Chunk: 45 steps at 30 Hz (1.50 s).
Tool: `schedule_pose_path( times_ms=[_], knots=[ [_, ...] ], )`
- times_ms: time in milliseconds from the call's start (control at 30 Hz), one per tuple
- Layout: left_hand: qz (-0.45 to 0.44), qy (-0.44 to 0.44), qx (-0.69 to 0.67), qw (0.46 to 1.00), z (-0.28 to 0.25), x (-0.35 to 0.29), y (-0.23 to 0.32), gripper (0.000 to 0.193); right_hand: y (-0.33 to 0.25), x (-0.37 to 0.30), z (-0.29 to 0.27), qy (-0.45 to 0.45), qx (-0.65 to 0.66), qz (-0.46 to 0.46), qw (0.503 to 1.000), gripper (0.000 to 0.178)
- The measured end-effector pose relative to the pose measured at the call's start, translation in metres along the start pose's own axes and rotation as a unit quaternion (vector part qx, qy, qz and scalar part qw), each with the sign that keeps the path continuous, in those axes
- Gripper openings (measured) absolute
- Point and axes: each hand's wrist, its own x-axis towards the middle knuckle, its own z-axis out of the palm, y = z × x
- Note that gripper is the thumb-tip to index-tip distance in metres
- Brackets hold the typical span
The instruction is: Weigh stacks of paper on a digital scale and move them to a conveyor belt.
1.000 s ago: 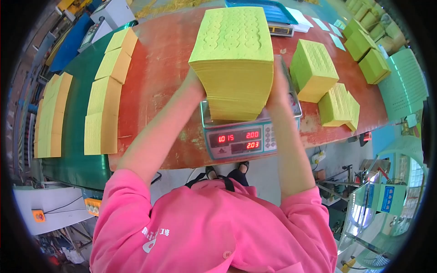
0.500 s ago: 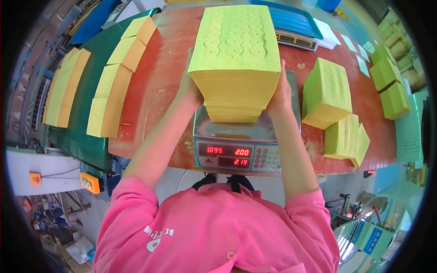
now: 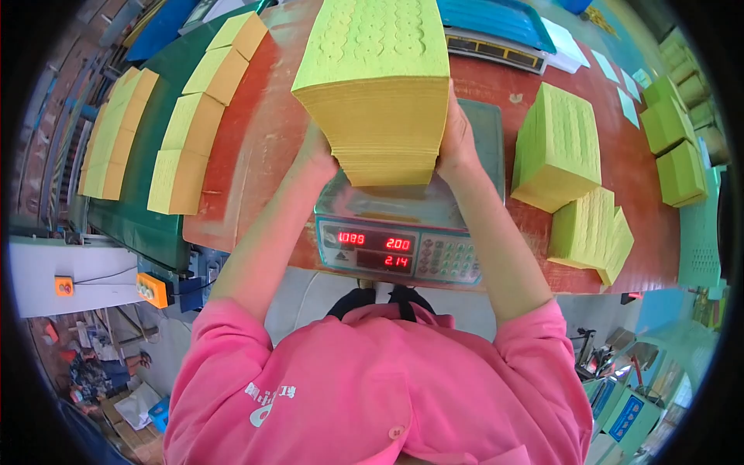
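Yellow stack (image 3: 372,116) at 12 o'clock now meets the picture's upper edge; some red digits (image 3: 398,244) on the scale (image 3: 399,211) have changed since half a second ago. Bare red tabletop (image 3: 263,128) opens at 10 o'clock, its near edge runs close at 6, smaller stacks (image 3: 558,147) stand at 2. Left hand (image 3: 318,151) and right hand (image 3: 457,132) clasp the lower sides, the stack between them, over the scale
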Motion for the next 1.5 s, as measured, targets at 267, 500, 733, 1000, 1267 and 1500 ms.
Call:
schedule_pose_path(
  times_ms=[267,500,733,1000,1267,1500],
  knots=[
    [0.083,-0.119,0.007,0.989,-0.017,0.039,-0.01,0.043,-0.012,0.009,0.006,0.057,-0.175,0.026,0.983,0.049],
    [0.063,-0.205,0.0,0.977,-0.021,0.054,-0.009,0.042,-0.004,0.001,0.017,0.078,0.033,0.003,0.996,0.033],
    [0.015,-0.161,0.01,0.987,-0.002,0.018,0.015,0.058,-0.016,-0.022,0.03,0.119,-0.02,-0.017,0.992,0.043],
    [0.243,-0.208,0.135,0.938,-0.088,-0.097,-0.004,0.069,-0.011,-0.19,0.043,0.131,-0.07,-0.1,0.984,0.057],
    [0.17,-0.069,0.184,0.966,-0.218,-0.142,0.006,0.073,0.002,-0.303,0.023,0.291,0.014,-0.003,0.957,0.052],
    [0.126,-0.074,0.191,0.971,-0.214,-0.152,0.003,0.075,0.013,-0.304,0.033,0.282,0.031,0.007,0.959,0.048]
  ],
)
